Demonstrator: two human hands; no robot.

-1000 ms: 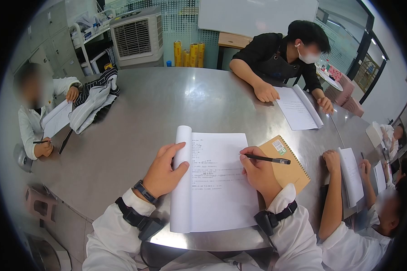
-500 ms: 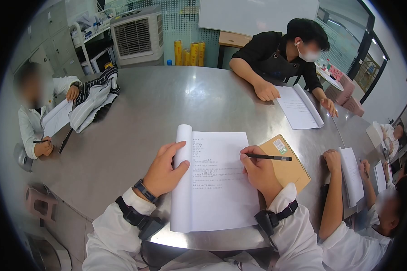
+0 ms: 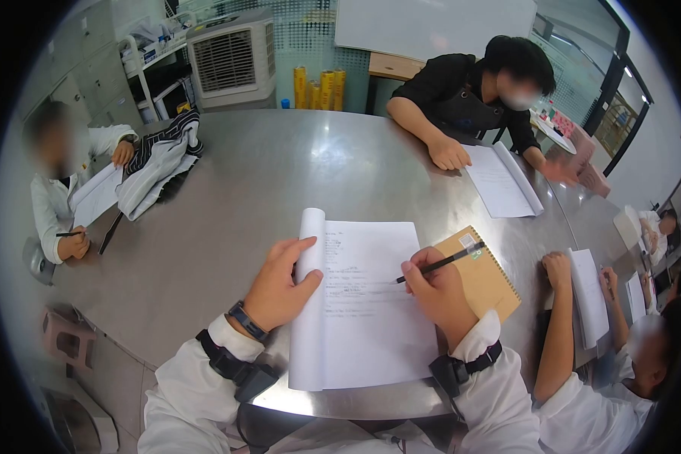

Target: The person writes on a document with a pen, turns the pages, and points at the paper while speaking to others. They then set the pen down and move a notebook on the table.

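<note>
A stack of printed paper (image 3: 378, 333) lies in front of me, its left side rolled over. My left hand (image 3: 284, 284) grips that rolled edge, thumb on top and fingers around the far side. Between the thumb and fingers of my right hand (image 3: 435, 291) is a black pen (image 3: 443, 262), slanted up to the right, with its tip over the right part of the page. Handwritten marks show among the printed lines. Partly behind my right hand lies a brown spiral notebook (image 3: 488, 280).
A metal table (image 3: 219, 227) spans the view. Across it a person in black (image 3: 461, 98) has papers (image 3: 499, 181). People in white sit left (image 3: 49, 204) and right (image 3: 583, 401) with papers. A striped cloth (image 3: 159, 163) lies at the left.
The pen has tilted, its tip lower on the page and its back end higher. The person in black has lowered their head and moved the hand at the right outward.
</note>
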